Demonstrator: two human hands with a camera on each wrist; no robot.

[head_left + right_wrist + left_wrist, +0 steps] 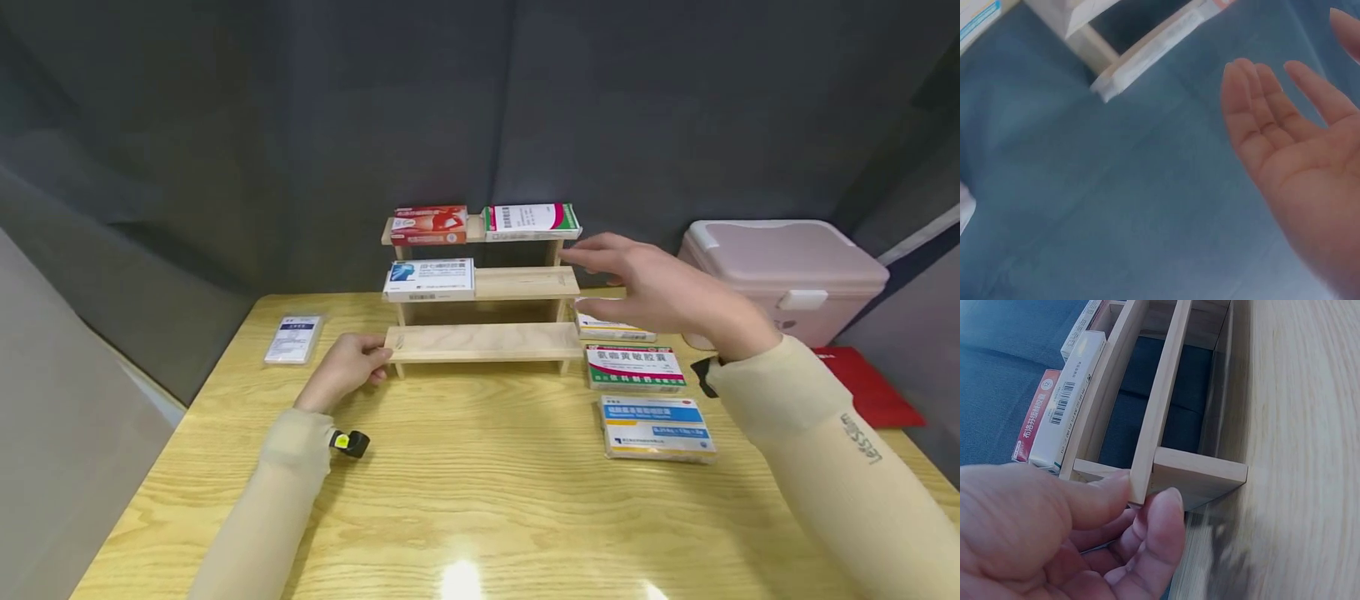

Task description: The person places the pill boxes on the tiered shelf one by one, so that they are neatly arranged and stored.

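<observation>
A three-tier wooden rack [487,340] stands on the table. My left hand [348,368] pinches the left end of its lowest board between thumb and fingers, as the left wrist view shows on the board edge [1155,406]. My right hand [660,287] is held out beside the rack's right side with extended fingers and nothing in it; the palm [1310,156] shows in the right wrist view. On the top tier lie a red medicine box [429,226] and a white, green and magenta medicine box [531,222]. A white and blue medicine box [430,280] lies on the middle tier's left.
Right of the rack lie a green and magenta medicine box [633,367], a blue and white one [657,427] and another [622,332], partly hidden by my right hand. A small white pack [293,339] lies left. Behind my right arm are a pink case [795,258] and a red item [870,392].
</observation>
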